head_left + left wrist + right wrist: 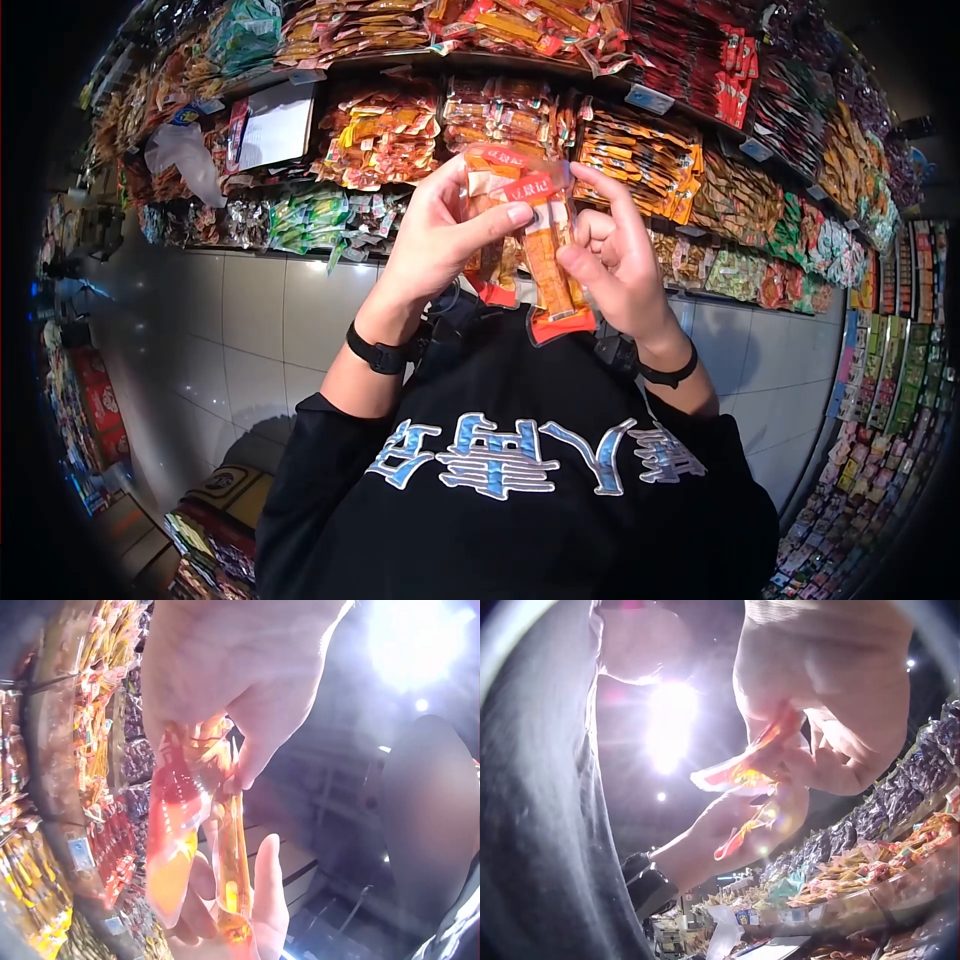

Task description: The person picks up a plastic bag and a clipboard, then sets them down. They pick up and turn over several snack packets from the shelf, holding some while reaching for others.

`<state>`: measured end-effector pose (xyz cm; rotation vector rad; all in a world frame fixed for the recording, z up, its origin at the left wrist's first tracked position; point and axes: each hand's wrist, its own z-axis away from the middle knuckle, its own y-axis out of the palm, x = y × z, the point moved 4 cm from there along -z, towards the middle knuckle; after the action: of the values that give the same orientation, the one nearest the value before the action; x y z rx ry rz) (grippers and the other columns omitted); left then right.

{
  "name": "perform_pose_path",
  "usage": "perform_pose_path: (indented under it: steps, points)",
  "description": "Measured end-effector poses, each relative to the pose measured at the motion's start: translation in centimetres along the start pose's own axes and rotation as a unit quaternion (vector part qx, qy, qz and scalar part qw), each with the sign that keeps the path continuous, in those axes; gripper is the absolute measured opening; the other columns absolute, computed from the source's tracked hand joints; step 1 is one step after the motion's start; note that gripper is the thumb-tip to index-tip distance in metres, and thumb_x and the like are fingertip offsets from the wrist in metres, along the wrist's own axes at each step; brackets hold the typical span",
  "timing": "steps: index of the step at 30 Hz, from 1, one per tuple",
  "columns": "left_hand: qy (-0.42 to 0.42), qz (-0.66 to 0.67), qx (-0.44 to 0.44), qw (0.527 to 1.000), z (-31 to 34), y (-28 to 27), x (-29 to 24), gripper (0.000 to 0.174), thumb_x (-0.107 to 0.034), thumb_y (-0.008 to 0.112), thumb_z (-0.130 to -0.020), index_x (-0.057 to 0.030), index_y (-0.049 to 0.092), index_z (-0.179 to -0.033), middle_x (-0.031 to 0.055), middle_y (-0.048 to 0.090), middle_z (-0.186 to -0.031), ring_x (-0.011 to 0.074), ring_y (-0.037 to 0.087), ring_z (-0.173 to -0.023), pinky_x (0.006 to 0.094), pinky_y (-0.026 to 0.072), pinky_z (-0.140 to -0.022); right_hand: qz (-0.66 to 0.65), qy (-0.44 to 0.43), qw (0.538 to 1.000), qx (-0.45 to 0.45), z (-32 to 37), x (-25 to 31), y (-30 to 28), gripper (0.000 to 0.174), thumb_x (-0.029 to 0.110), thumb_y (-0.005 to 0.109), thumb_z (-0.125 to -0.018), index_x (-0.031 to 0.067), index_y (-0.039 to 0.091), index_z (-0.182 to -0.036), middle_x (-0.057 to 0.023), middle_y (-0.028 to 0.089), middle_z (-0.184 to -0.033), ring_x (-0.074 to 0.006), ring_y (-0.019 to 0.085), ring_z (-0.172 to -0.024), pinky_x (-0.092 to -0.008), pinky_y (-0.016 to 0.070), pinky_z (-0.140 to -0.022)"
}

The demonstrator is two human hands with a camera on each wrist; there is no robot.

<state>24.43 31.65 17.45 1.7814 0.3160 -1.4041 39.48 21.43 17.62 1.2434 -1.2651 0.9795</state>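
Snack packets [545, 260] are already off the shelf [600, 82] and held up before it. The left hand [440, 240] pinches the bunch under its thumb, and the right hand [620, 265] curls its fingers round one of them. They look mid-sorting, with none put down yet.

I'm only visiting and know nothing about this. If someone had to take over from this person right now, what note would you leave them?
Left hand: grips the orange packets, with the thumb across their red tops.
Right hand: fingers curled, pinching one packet's side.
Where: the packets are held between both hands, in front of the stocked snack shelves.
Done: the packets are in hand.
Left: none is set down, and none looks opened as far as the views show.
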Motion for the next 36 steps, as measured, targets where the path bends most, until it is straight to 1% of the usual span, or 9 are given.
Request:
perform_pose_path:
  steps: [1,2,4,6,13,20,25,29,36]
  points:
    - [0.001,-0.012,0.012,1.000,0.2,0.5,0.0,0.040,-0.003,0.071,-0.086,0.0009,0.054,-0.122,0.0067,0.066,-0.109,0.0118,0.064,-0.097,0.0282,0.0517,-0.088,0.009,0.039,0.999,0.012,0.0,0.8,0.0,0.049,0.004,0.061,-0.093,0.0011,0.037,-0.136,0.0013,0.054,-0.077,-0.0023,0.047,-0.068,-0.0184,0.0376,-0.061]
    - [-0.006,-0.005,0.014,1.000,0.4,0.7,0.2,0.040,-0.003,0.071,-0.086,0.0010,0.054,-0.122,0.0068,0.066,-0.109,0.0118,0.064,-0.097,0.0282,0.0517,-0.087,-0.012,0.034,0.999,-0.008,0.0,0.6,0.1,0.031,0.004,0.060,-0.094,0.0003,0.048,-0.122,0.0013,0.054,-0.076,-0.0017,0.048,-0.068,-0.0187,0.0381,-0.061]
    - [-0.019,0.009,0.019,1.000,0.8,1.1,0.6,0.040,-0.003,0.072,-0.086,0.0013,0.054,-0.122,0.0069,0.067,-0.109,0.0118,0.063,-0.097,0.0283,0.0518,-0.087,0.018,0.055,0.997,0.049,0.0,0.9,0.0,0.015,0.007,0.059,-0.096,0.0002,0.055,-0.108,0.0013,0.054,-0.074,-0.0020,0.048,-0.064,-0.0191,0.0388,-0.058]
    - [-0.021,0.006,0.021,1.000,1.1,1.1,0.6,0.040,-0.003,0.073,-0.085,0.0019,0.055,-0.121,0.0071,0.066,-0.108,0.0120,0.064,-0.096,0.0282,0.0526,-0.086,-0.022,0.086,0.995,0.054,0.2,1.3,0.2,0.010,0.010,0.055,-0.098,0.0007,0.057,-0.102,0.0021,0.052,-0.072,-0.0023,0.047,-0.061,-0.0190,0.0389,-0.055]
    - [-0.009,0.026,0.019,0.999,2.7,0.1,-0.4,0.041,-0.004,0.072,-0.086,0.0039,0.052,-0.121,0.0088,0.066,-0.106,0.0124,0.066,-0.091,0.0278,0.0565,-0.078,-0.071,0.046,0.993,0.082,0.0,0.1,1.4,0.021,0.016,0.044,-0.103,0.0023,0.058,-0.097,0.0028,0.052,-0.074,-0.0030,0.048,-0.058,-0.0194,0.0398,-0.052]
    - [0.001,0.066,0.054,0.996,3.2,-2.5,-1.5,0.042,-0.005,0.067,-0.089,0.0053,0.047,-0.125,0.0119,0.065,-0.106,0.0158,0.067,-0.085,0.0300,0.0587,-0.072,-0.145,0.074,0.982,0.101,-1.5,-0.5,4.8,0.029,0.018,0.040,-0.104,-0.0023,0.057,-0.115,0.0005,0.058,-0.085,-0.0031,0.049,-0.065,-0.0186,0.0403,-0.059]
    - [-0.007,0.090,0.082,0.993,2.5,-5.2,-2.7,0.042,-0.007,0.065,-0.091,0.0048,0.045,-0.126,0.0117,0.064,-0.107,0.0161,0.067,-0.082,0.0293,0.0570,-0.072,-0.144,0.031,0.981,0.128,-3.8,-1.9,6.7,0.037,0.022,0.039,-0.104,-0.0046,0.053,-0.126,-0.0006,0.059,-0.087,-0.0036,0.050,-0.066,-0.0189,0.0406,-0.059]
    - [-0.015,0.049,0.081,0.995,2.1,-8.3,-4.5,0.043,-0.008,0.065,-0.091,0.0039,0.045,-0.127,0.0107,0.064,-0.109,0.0152,0.066,-0.088,0.0287,0.0551,-0.076,-0.102,-0.001,0.986,0.130,-5.9,-1.8,9.0,0.037,0.023,0.039,-0.104,-0.0052,0.054,-0.123,-0.0015,0.059,-0.087,-0.0045,0.050,-0.064,-0.0197,0.0412,-0.058]
    - [-0.008,0.048,0.101,0.994,0.8,-13.8,-6.3,0.046,-0.006,0.064,-0.091,0.0027,0.043,-0.132,0.0096,0.061,-0.120,0.0140,0.059,-0.109,0.0305,0.0463,-0.096,-0.001,-0.037,0.994,0.104,-9.5,-2.6,12.4,0.029,0.020,0.041,-0.103,-0.0028,0.058,-0.096,-0.0030,0.056,-0.076,-0.0075,0.052,-0.060,-0.0233,0.0440,-0.055]
